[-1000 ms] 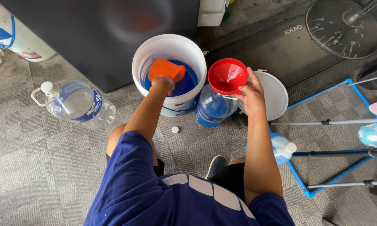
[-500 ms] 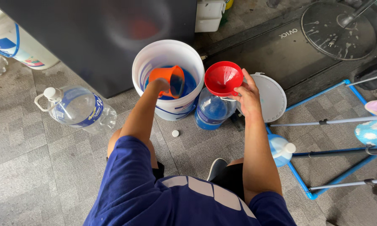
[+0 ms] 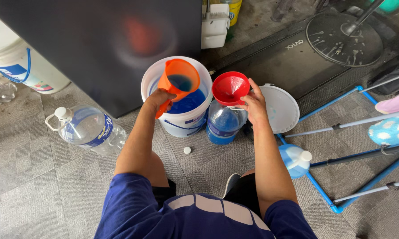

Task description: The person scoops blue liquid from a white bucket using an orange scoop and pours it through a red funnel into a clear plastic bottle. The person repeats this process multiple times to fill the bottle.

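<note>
My left hand (image 3: 156, 98) grips the handle of an orange cup (image 3: 180, 80) holding blue liquid, raised above a white bucket (image 3: 152, 78) of blue liquid. My right hand (image 3: 254, 104) holds the rim of a red funnel (image 3: 230, 87) seated in the neck of a clear plastic bottle (image 3: 221, 125) partly filled with blue liquid. The bottle stands on the carpet right beside the bucket. A small white bottle cap (image 3: 187, 150) lies on the floor in front of them.
A white bucket lid (image 3: 281, 109) lies right of the funnel. A large capped bottle (image 3: 87, 129) lies at left, another white bucket (image 3: 24, 71) behind it. A small capped blue bottle (image 3: 293, 159) sits by a blue pipe frame (image 3: 330, 199). A dark panel (image 3: 97, 40) stands behind.
My left hand has lifted the orange cup out of the bucket's liquid, now upright and full of blue liquid. My right hand stays on the funnel.
</note>
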